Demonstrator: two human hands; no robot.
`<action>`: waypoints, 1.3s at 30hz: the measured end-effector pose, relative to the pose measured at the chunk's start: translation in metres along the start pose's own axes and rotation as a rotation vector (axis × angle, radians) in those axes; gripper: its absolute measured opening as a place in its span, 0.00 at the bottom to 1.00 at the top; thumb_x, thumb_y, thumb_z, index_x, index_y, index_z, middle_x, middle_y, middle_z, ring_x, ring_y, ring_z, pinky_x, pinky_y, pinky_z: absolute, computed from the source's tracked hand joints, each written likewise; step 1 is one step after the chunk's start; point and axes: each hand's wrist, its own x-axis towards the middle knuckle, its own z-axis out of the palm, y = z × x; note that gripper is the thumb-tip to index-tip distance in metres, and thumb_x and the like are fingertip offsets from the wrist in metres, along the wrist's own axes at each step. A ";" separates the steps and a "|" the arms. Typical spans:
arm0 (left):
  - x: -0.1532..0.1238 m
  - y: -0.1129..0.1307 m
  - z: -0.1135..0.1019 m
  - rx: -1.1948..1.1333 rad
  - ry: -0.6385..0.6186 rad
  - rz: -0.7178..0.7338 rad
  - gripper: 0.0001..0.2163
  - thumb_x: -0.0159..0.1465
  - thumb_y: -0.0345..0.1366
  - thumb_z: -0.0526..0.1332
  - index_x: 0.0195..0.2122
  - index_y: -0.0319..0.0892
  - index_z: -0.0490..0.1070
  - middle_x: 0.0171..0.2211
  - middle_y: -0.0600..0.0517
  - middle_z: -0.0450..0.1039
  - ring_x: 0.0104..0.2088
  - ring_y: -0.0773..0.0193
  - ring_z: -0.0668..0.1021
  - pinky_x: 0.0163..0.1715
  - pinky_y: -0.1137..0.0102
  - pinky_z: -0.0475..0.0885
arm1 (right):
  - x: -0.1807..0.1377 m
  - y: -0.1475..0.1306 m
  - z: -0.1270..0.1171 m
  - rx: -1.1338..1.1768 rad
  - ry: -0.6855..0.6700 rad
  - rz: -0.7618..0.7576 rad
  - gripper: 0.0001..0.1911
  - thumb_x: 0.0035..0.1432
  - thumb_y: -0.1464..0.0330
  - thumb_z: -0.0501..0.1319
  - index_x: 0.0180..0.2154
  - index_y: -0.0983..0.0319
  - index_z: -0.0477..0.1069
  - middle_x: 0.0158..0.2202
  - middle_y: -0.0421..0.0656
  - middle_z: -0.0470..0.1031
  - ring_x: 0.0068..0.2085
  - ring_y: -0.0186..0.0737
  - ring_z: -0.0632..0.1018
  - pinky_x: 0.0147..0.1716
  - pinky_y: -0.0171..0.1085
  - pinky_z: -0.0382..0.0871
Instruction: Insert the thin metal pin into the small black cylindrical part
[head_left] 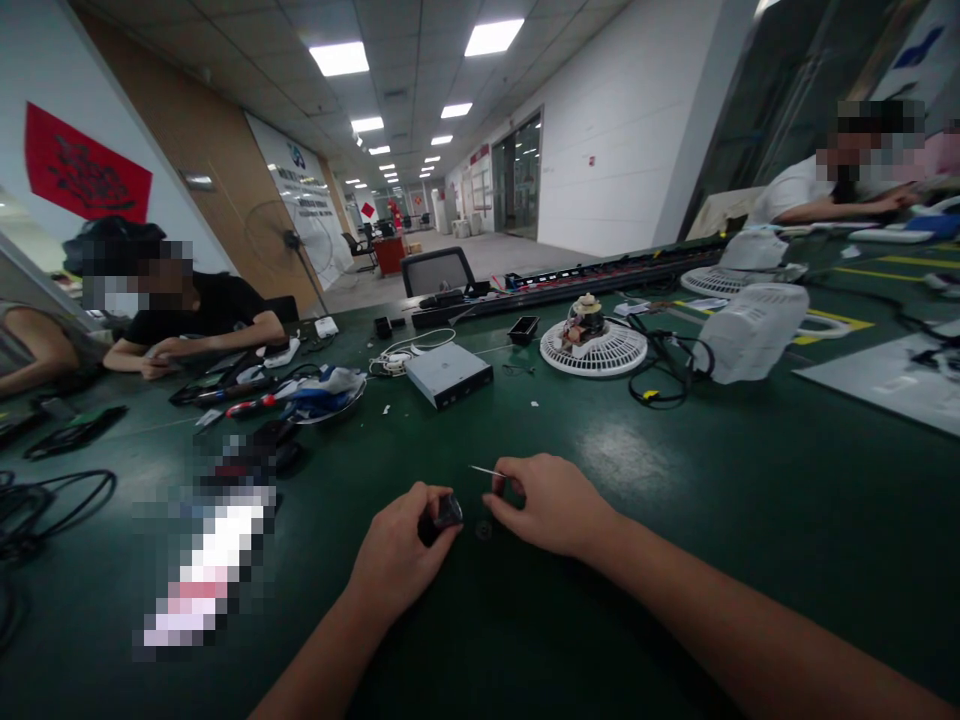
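My left hand is closed around a small dark cylindrical part, its round end turned to the right. Just across from it, my right hand pinches a thin, pointed metal tool whose tip sticks out to the left; its exact kind is hard to make out. A small dark round piece lies on the green table between the two hands. The tool's tip is apart from the cylindrical part.
Ahead sit a grey disc drive, a white fan grille with a motor and a white plastic housing. Black cables lie beside it. At left are a tray with blue cloth and a pixelated object. People sit on both sides.
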 end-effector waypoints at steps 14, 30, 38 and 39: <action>-0.002 0.001 -0.002 -0.042 -0.043 0.019 0.10 0.58 0.31 0.63 0.30 0.46 0.59 0.40 0.53 0.77 0.41 0.59 0.79 0.38 0.65 0.73 | 0.004 0.005 0.013 0.353 -0.099 -0.129 0.10 0.60 0.62 0.60 0.37 0.58 0.79 0.33 0.40 0.79 0.33 0.36 0.76 0.31 0.33 0.63; -0.003 0.008 -0.001 -0.167 -0.114 0.067 0.12 0.57 0.29 0.65 0.30 0.45 0.59 0.40 0.54 0.77 0.41 0.61 0.78 0.40 0.67 0.71 | 0.006 0.005 0.023 0.501 -0.088 -0.232 0.07 0.57 0.71 0.64 0.37 0.58 0.80 0.34 0.40 0.78 0.37 0.35 0.77 0.38 0.33 0.67; -0.005 0.008 0.003 -0.235 -0.113 0.107 0.13 0.57 0.28 0.66 0.29 0.45 0.58 0.43 0.54 0.77 0.44 0.61 0.78 0.42 0.67 0.71 | 0.005 0.005 0.024 0.451 -0.015 -0.185 0.03 0.51 0.72 0.67 0.31 0.60 0.78 0.30 0.39 0.75 0.33 0.35 0.75 0.32 0.33 0.65; -0.005 0.008 0.003 -0.235 -0.105 0.110 0.14 0.57 0.28 0.66 0.29 0.45 0.58 0.43 0.54 0.77 0.44 0.62 0.78 0.42 0.67 0.71 | 0.005 0.005 0.023 0.464 -0.023 -0.207 0.02 0.52 0.72 0.66 0.31 0.60 0.78 0.31 0.39 0.75 0.33 0.35 0.75 0.33 0.33 0.65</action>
